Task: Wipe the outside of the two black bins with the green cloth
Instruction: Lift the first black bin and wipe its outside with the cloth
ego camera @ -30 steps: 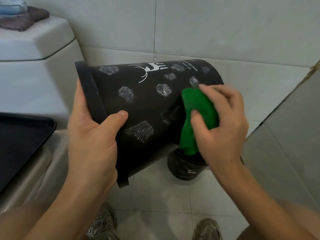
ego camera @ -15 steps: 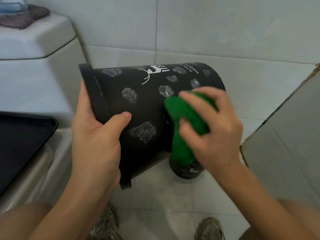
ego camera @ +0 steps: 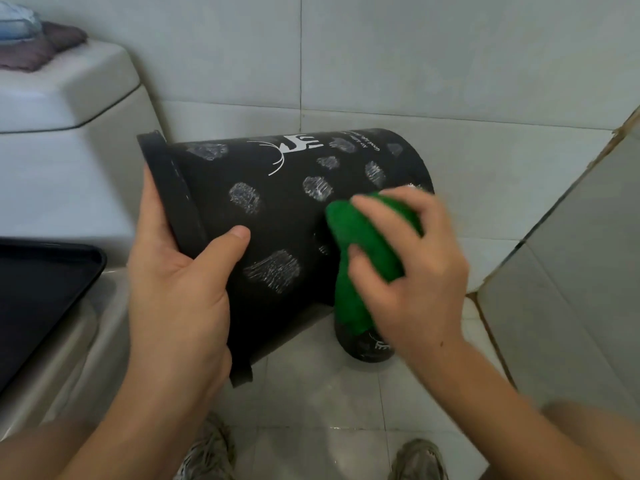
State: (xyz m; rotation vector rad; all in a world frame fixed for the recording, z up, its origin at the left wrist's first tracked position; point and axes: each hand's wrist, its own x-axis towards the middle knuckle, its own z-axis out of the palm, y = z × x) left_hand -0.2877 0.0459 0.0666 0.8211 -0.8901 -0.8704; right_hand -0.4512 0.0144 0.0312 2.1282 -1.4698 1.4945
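Note:
A black bin (ego camera: 277, 216) with white scribbled patches and a white logo lies on its side in the air, its rim to the left. My left hand (ego camera: 180, 285) grips that rim, thumb across the outer wall. My right hand (ego camera: 412, 268) holds the bunched green cloth (ego camera: 360, 258) and presses it against the bin's side near the base end. A second black bin (ego camera: 363, 344) stands on the floor below, mostly hidden behind the cloth and my right hand.
A white toilet tank (ego camera: 69, 140) stands at the left with a folded cloth (ego camera: 31, 50) on its lid. A black tray (ego camera: 38, 299) lies on the toilet at the left edge. Tiled wall behind, tiled floor below, my shoes (ego camera: 419, 459) at the bottom.
My right hand has rubbed the green cloth left and then back right along the bin's side. The bin and my left hand have held nearly still.

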